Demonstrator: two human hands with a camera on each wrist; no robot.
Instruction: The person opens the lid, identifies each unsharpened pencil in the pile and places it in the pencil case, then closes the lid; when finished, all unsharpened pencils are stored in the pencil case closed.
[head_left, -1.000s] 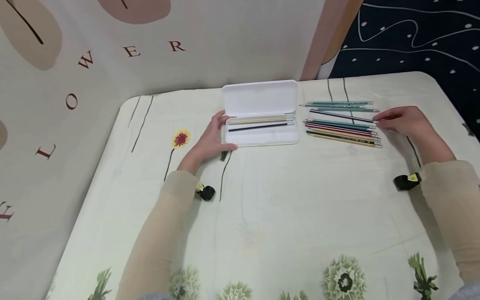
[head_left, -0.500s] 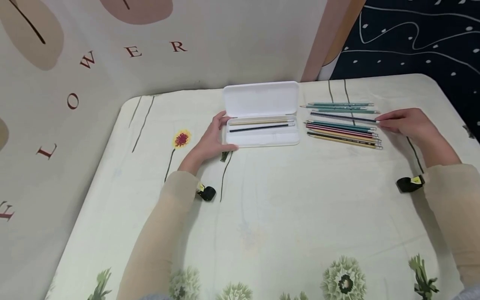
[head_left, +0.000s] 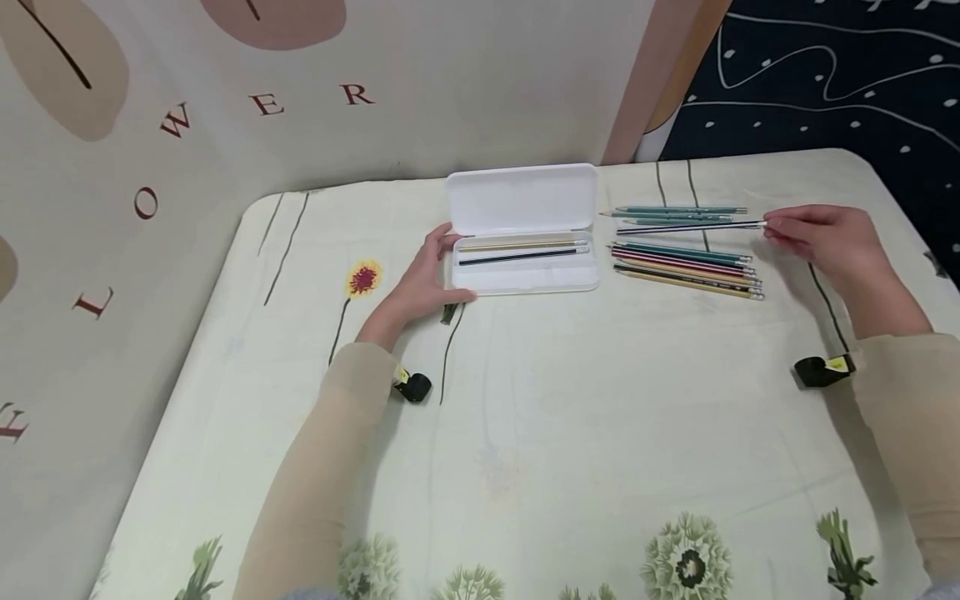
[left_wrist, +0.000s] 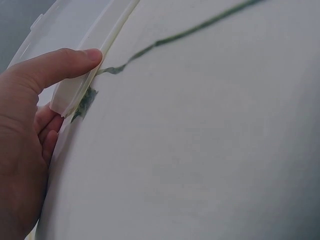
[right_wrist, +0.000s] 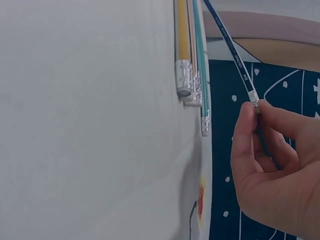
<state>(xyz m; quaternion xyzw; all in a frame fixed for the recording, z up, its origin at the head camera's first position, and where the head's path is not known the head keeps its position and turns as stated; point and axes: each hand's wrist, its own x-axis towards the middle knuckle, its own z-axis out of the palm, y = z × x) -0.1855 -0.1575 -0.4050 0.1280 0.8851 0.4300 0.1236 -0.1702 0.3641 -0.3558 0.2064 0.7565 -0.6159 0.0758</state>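
Observation:
A white pencil case (head_left: 525,278) lies with its lid (head_left: 522,200) raised at the back. One gold pencil (head_left: 517,245) and one dark pencil (head_left: 517,256) rest inside it. My left hand (head_left: 418,287) grips the case's left end, thumb at the front edge, fingers round the back. Between thumb and fingertips, my right hand (head_left: 828,247) pinches a dark blue pencil (head_left: 690,227) by its eraser end. In the right wrist view this pencil (right_wrist: 232,47) is raised off the cloth, slanting away from the hand.
Right of the case lie several teal pencils (head_left: 675,210) at the back. A row of gold, dark, red and teal pencils (head_left: 682,268) lies nearer me. A flower-patterned cloth (head_left: 570,400) covers the table, and a printed curtain (head_left: 480,92) hangs behind.
The dark blue pencil has been lifted by its eraser end, which has moved up and slightly right with my right hand. The left hand and case have stayed put.

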